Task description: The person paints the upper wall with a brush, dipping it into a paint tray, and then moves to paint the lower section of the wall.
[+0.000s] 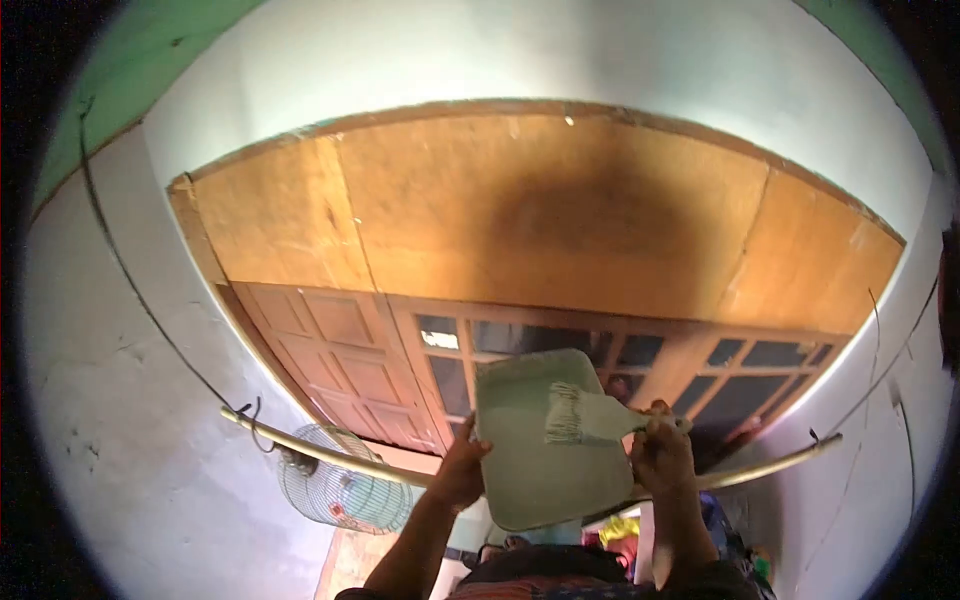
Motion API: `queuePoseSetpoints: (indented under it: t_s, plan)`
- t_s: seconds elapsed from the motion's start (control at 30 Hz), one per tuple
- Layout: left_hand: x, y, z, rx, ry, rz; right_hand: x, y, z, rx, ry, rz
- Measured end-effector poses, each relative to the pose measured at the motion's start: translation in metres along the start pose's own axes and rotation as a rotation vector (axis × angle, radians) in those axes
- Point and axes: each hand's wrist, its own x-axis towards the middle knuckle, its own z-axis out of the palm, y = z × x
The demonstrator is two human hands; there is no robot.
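My left hand (461, 470) grips the left edge of a pale grey-green rectangular pan (520, 480) with rounded corners and a thin rim, its thumb over the rim. The pan is held up in front of me. My right hand (662, 458) is closed around the handle of a pale brush (598, 416) at the pan's right side. The brush points left, with its frayed light bristles overlapping the middle of the pan's surface.
A bamboo pole (330, 455) hangs crosswise beyond my hands from cords. On the left hangs a round wire birdcage (345, 490). Ahead are a brown panelled door (330, 335), glazed windows (740, 390) and plywood panels (430, 210). Colourful items (618, 535) lie low behind my right arm.
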Motion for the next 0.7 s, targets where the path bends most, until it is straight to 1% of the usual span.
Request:
queuePoseSetpoints:
  t_s: [0.03,0.07,0.1,0.17,0.2,0.23,0.27,0.3,0.33,0.4,0.53,0.6,0.63,0.7]
  plan:
    - [0.0,0.003,0.002,0.009,0.002,0.035,-0.001,-0.022,0.003,0.587,-0.005,0.106]
    - [-0.001,0.004,0.004,0.024,0.004,-0.008,-0.002,-0.042,0.005,1.168,-0.029,0.228]
    - [-0.001,0.005,0.004,0.036,0.006,-0.053,-0.002,-0.055,0.006,1.172,-0.058,0.212]
    - [0.002,0.001,-0.001,0.025,-0.005,-0.026,-0.002,-0.071,0.007,1.1,0.12,0.314]
    - [0.005,-0.003,-0.006,0.015,-0.019,-0.03,-0.001,-0.063,0.007,1.101,0.1,0.3]
    - [0.013,-0.011,-0.017,0.0,-0.062,-0.005,-0.003,-0.049,0.004,1.045,0.088,0.259]
    - [0.014,-0.01,-0.015,-0.001,-0.064,0.012,-0.001,-0.047,0.003,0.987,0.079,0.217]
    - [0.012,-0.008,-0.011,-0.009,-0.06,0.002,-0.001,-0.053,0.008,0.887,0.177,0.213]
    - [0.011,-0.007,-0.009,-0.019,-0.054,-0.011,0.001,-0.052,0.008,0.885,0.168,0.206]
    - [0.01,-0.006,-0.007,-0.006,-0.045,-0.01,0.001,-0.047,0.007,0.768,0.202,0.235]
    - [0.014,-0.008,-0.012,-0.004,-0.011,-0.03,0.003,-0.037,0.01,0.78,0.19,0.191]
    - [0.01,-0.005,-0.006,-0.033,0.0,-0.019,0.002,-0.05,0.01,0.737,0.225,0.17]
    - [0.008,-0.004,-0.002,-0.057,0.008,-0.014,0.002,-0.049,0.01,0.737,0.214,0.174]
    - [0.005,0.0,0.002,-0.046,0.013,-0.015,0.002,-0.047,0.009,0.641,0.259,0.132]
